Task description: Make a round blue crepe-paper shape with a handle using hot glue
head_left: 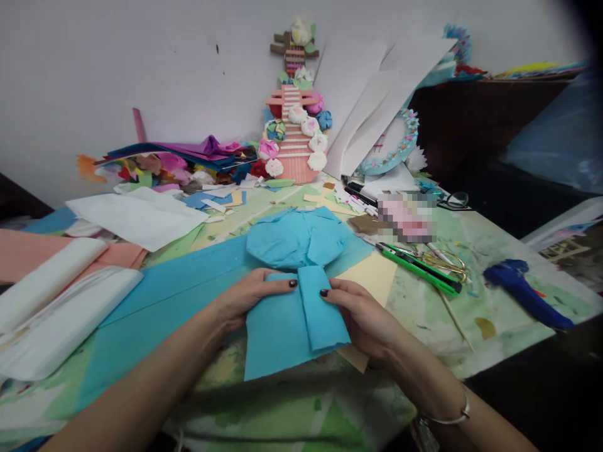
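Observation:
Between my hands is a piece of blue crepe paper [277, 333] with a folded strip standing over its right part. My left hand [249, 295] pinches its left side, thumb on top and fingers beneath. On the right side, my right hand [360, 311] grips it the same way, thumb pressed at the folded edge. Just beyond lies a rounded shape covered in blue paper [296, 235], its surface creased; whether it is joined to the held piece I cannot tell. A large blue paper sheet [174, 289] spreads flat under and to the left.
A green utility knife [419, 270], gold-handled scissors [445, 262], a wooden stick [456, 320] and a blue glue gun [527, 292] lie to the right. White paper rolls [70, 320] are at left. A flower-covered paper guitar [296, 138] leans on the wall.

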A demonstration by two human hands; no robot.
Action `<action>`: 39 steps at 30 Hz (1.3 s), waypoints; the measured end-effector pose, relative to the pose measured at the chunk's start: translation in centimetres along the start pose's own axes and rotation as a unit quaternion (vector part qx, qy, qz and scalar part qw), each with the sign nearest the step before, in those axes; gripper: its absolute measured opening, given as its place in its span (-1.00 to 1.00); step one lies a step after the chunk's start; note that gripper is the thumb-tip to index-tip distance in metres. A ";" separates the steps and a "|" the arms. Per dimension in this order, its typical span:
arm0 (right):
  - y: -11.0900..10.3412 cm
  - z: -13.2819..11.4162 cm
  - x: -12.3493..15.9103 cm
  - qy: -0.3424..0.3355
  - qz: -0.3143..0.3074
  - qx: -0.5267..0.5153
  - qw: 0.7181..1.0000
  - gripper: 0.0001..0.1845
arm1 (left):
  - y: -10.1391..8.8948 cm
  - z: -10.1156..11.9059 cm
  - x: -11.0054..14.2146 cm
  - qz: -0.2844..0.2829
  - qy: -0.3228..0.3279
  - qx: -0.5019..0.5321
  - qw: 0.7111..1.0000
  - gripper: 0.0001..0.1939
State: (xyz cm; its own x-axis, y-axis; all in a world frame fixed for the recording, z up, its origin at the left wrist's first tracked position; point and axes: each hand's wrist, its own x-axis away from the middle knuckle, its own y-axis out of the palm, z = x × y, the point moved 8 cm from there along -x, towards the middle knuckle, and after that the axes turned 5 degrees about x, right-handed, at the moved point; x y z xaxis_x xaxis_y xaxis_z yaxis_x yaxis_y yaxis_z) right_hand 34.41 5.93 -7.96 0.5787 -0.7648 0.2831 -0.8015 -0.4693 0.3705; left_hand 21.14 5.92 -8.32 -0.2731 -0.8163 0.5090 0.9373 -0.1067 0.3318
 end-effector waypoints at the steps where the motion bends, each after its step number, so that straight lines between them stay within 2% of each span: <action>1: 0.0 0.3 -0.1 0.009 -0.010 0.002 1.000 -0.64 | -0.2 0.0 -0.2 0.004 -0.002 -0.027 1.000 -0.70; 3: -0.4 0.7 0.0 0.025 -0.016 0.040 0.999 -0.61 | -1.0 0.5 -0.6 0.025 0.020 -0.115 0.993 -0.75; 5: -1.3 0.7 0.2 0.036 -0.003 0.164 0.986 -0.60 | -1.8 1.4 -1.0 0.057 0.065 -0.222 0.971 -0.79; 6: -2.0 0.4 0.3 0.037 0.015 0.247 0.968 -0.62 | -2.1 1.8 -1.1 0.069 0.087 -0.270 0.956 -0.79; 7: -2.6 -0.2 0.5 0.025 0.041 0.339 0.940 -0.66 | -2.3 2.1 -1.1 0.080 0.103 -0.309 0.942 -0.79; 9: -2.8 -2.2 0.7 -0.042 0.084 0.513 0.853 -0.76 | -2.5 2.3 -1.3 0.092 0.116 -0.351 0.925 -0.79; 11: -1.4 -4.0 0.8 -0.142 0.093 0.623 0.763 -0.81 | -2.6 2.2 -1.5 0.093 0.113 -0.362 0.921 -0.78; 12: -0.4 -4.4 0.8 -0.187 0.080 0.652 0.730 -0.80 | -2.6 2.2 -1.6 0.095 0.111 -0.366 0.919 -0.76; 14: 1.4 -4.5 0.4 -0.247 0.042 0.678 0.691 -0.74 | -2.9 2.4 -1.8 0.103 0.111 -0.387 0.909 -0.73; 16: 2.4 -4.1 -0.3 -0.271 0.018 0.696 0.664 -0.68 | -3.1 2.6 -1.8 0.112 0.119 -0.418 0.894 -0.71; 19: 2.9 -3.4 -1.4 -0.267 0.001 0.714 0.647 -0.65 | -3.4 3.1 -1.8 0.125 0.135 -0.446 0.876 -0.71; 24: 2.6 -3.2 -1.9 -0.246 0.012 0.711 0.659 -0.62 | -3.8 3.7 -1.6 0.153 0.165 -0.466 0.856 -0.74; 27: 2.8 -3.0 -1.9 -0.241 -0.008 0.719 0.653 -0.61 | -3.5 4.3 -1.2 0.162 0.214 -0.487 0.831 -0.78; 29: 3.0 -3.5 -1.8 -0.255 -0.024 0.727 0.637 -0.64 | -3.0 4.7 -0.5 0.170 0.262 -0.518 0.796 -0.81; 33: 3.0 -6.8 -2.3 -0.332 0.001 0.724 0.604 -0.69 | -1.9 5.1 1.2 0.197 0.368 -0.608 0.676 -0.83; 35: 3.0 -8.5 -3.4 -0.371 0.006 0.720 0.587 -0.68 | -1.3 5.0 1.7 0.176 0.422 -0.626 0.632 -0.82; 36: 3.0 -9.0 -4.3 -0.384 -0.002 0.719 0.579 -0.66 | -1.1 4.9 1.8 0.155 0.439 -0.624 0.627 -0.82; 37: 3.0 -9.3 -5.3 -0.391 -0.014 0.719 0.574 -0.64 | -1.1 4.7 1.7 0.132 0.445 -0.617 0.636 -0.82; 39: 2.7 -9.2 -7.6 -0.380 -0.040 0.724 0.574 -0.58 | -1.5 4.4 1.1 0.098 0.429 -0.591 0.676 -0.82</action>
State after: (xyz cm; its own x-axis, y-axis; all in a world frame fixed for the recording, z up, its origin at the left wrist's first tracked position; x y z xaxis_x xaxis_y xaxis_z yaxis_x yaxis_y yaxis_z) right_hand 29.25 14.52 -0.96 0.8312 -0.4277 -0.3553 -0.3800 0.0297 -0.9245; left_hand 18.46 7.72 -4.79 -0.3677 -0.8551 -0.3655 0.5934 0.0869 -0.8002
